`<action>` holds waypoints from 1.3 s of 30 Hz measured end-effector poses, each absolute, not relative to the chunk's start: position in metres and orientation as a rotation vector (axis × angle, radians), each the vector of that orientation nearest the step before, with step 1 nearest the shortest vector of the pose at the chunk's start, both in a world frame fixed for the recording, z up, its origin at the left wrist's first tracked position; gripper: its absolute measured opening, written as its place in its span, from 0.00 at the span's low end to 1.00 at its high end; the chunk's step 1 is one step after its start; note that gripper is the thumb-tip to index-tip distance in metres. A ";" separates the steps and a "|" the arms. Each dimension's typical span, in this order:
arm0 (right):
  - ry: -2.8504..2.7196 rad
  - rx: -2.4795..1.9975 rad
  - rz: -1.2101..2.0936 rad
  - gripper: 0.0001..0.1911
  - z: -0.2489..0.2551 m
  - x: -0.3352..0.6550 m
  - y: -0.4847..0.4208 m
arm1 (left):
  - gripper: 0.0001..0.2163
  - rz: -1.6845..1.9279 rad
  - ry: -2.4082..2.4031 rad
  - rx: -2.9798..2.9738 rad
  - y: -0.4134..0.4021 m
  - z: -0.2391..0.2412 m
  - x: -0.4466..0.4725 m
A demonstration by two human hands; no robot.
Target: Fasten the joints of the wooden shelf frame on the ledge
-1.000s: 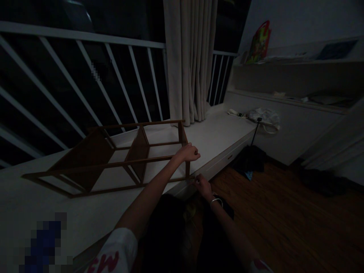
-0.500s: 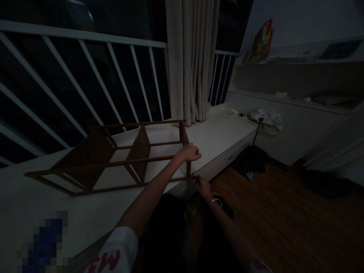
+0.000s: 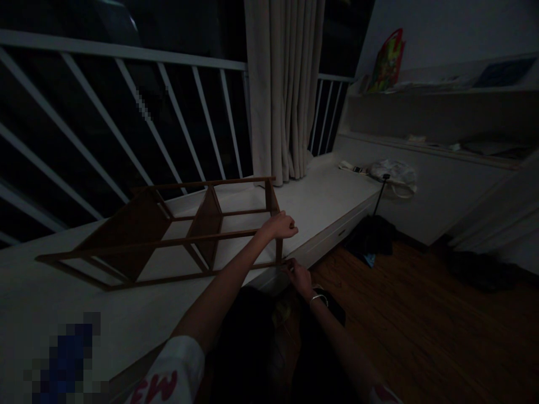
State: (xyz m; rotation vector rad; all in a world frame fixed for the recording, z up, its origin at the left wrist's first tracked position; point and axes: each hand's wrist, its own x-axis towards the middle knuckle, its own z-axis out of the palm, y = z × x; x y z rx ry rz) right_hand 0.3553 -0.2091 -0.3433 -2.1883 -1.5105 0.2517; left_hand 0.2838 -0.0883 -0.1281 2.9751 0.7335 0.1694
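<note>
A brown wooden shelf rack [image 3: 204, 224], with long rails and cross panels, lies on its side on a white window bench [image 3: 324, 196]. At the rack's right end, my left hand [image 3: 281, 225] is closed over the upper near corner, fingers curled down. Just below it, my right hand [image 3: 298, 276] pinches at the end of the lower near rail, beside the bench's front edge. Whatever sits between those fingertips is too small and dark to make out. A bracelet [image 3: 319, 298] circles my right wrist.
White railings [image 3: 202, 112] and a beige curtain [image 3: 280, 90] stand behind the bench. A pale bag [image 3: 393, 174] lies at its far end, above a dark heap [image 3: 373, 238] on the wooden floor [image 3: 404, 314]. A blurred blue thing [image 3: 67, 359] is at lower left.
My right hand has shifted very slightly at the rail's end, its fingers still pinched. My left hand and the rack stay in place.
</note>
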 end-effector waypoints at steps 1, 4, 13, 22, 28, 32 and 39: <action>-1.488 -2.215 0.250 0.17 -0.343 0.356 -0.209 | 0.16 0.169 0.734 2.974 -0.088 -0.128 0.284; -1.480 -2.256 0.252 0.18 -0.342 0.357 -0.209 | 0.15 0.166 0.737 2.965 -0.087 -0.129 0.284; -1.655 -2.094 0.189 0.15 -0.340 0.351 -0.212 | 0.15 0.142 0.756 2.948 -0.091 -0.125 0.284; -1.666 -1.972 0.428 0.15 -0.341 0.354 -0.203 | 0.16 0.150 0.780 2.946 -0.090 -0.126 0.283; -1.611 -2.027 0.394 0.15 -0.346 0.350 -0.202 | 0.17 0.168 0.727 2.965 -0.085 -0.131 0.284; -1.558 -2.054 0.339 0.16 -0.347 0.350 -0.204 | 0.17 0.162 0.727 2.972 -0.085 -0.131 0.285; -1.518 -2.023 0.322 0.15 -0.347 0.352 -0.205 | 0.16 0.170 0.731 2.975 -0.086 -0.131 0.284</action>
